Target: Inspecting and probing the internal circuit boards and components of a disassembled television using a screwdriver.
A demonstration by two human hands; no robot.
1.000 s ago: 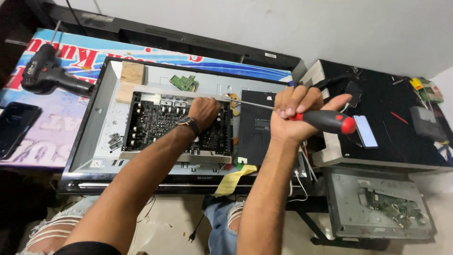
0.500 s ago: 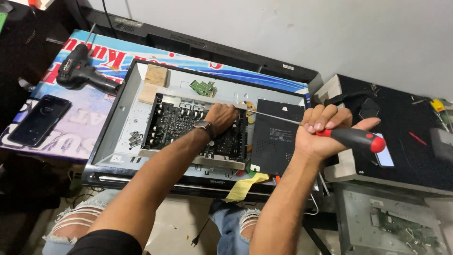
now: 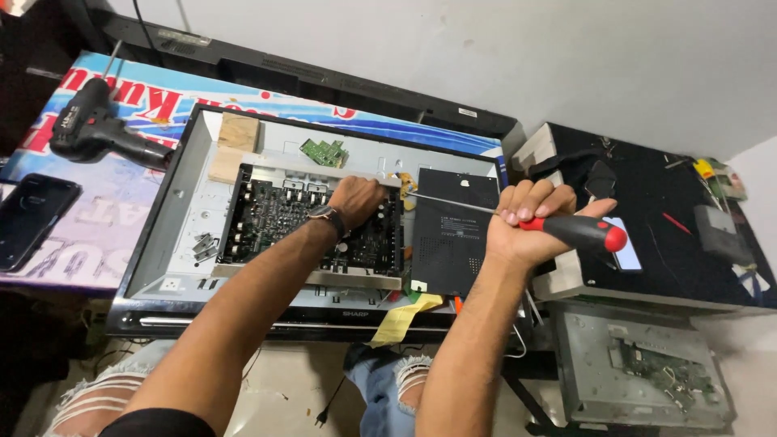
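Right hand (image 3: 530, 226), screwdriver (image 3: 566, 231) shifted rightward

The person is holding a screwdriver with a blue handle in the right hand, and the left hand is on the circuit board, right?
Not quite. The head view shows the screwdriver in the right hand has a red and black handle, not blue. The rest is right: the left hand rests on the circuit board.

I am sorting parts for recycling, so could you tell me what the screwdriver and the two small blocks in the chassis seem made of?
Screwdriver: shiny thin shaft, likely steel; matte black and red handle, probably plastic or rubber. Blocks: pale tan, matte, apparently raw wood.
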